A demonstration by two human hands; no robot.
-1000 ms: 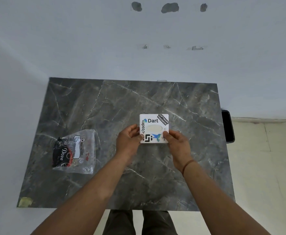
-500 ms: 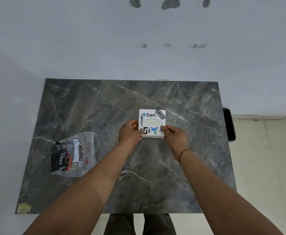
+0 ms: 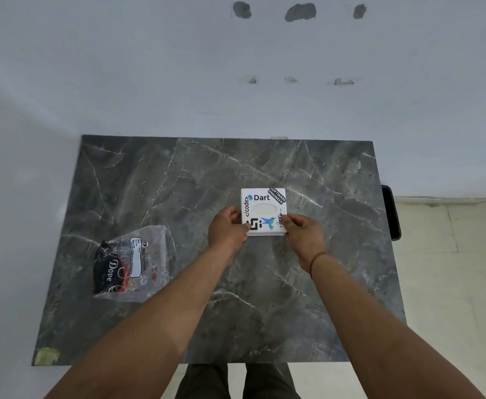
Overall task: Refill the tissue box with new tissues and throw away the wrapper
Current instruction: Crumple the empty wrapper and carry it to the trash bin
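A square white tissue box (image 3: 263,210) covered in stickers sits near the middle of the dark marble table (image 3: 322,283), its oval slot facing up. My left hand (image 3: 226,228) grips the box's near left corner with the thumb on top. My right hand (image 3: 300,229) grips its near right corner. A clear plastic wrapper (image 3: 132,262) with black and red "Dove" print lies flat on the table's left side, well apart from both hands.
The table backs onto a pale wall. A dark object (image 3: 390,211) stands on the floor by the table's right edge. A strip of tape (image 3: 47,355) marks the near left corner. My legs show below the front edge.
The box and both hands have shifted slightly away from me across the table. The wrapper has not moved.
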